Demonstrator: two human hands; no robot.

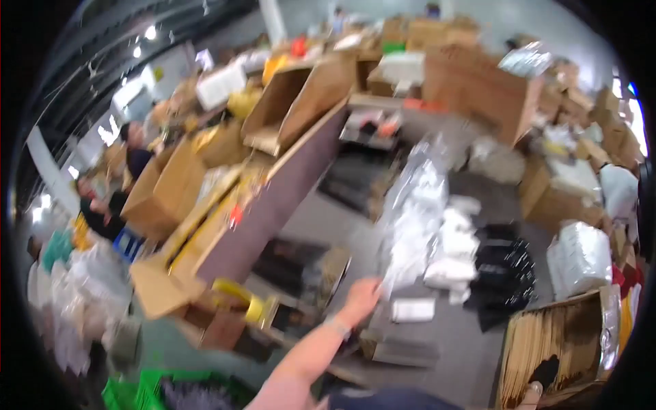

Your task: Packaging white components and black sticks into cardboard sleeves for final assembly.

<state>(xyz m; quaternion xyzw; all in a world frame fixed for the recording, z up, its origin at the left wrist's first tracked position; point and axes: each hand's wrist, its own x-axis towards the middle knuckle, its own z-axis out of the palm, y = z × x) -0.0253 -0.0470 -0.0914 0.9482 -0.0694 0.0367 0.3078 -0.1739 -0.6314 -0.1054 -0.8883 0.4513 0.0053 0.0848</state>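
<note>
My left hand (363, 299) reaches over the grey tabletop (362, 232), its fingers closed at the near end of a long clear plastic bag (413, 225). Motion blur softens the grip. Beside the bag lie a stack of white packets (452, 249) and a pile of shiny black plastic bags (504, 270). A small white packet (413, 310) rests just right of my left hand. At the lower right, a bit of my right hand (531, 394) shows at the near edge of a cardboard box (526, 345) of upright brown sheets or envelopes; most of its fingers are hidden.
A long board (280, 191) edges the table's left side, with open cartons (164, 191) beyond it. Dark items (290, 266) lie along it. A silvery wrapped bundle (579, 260) stands at right. A green crate (147, 389) sits at lower left. People (137, 147) are at far left.
</note>
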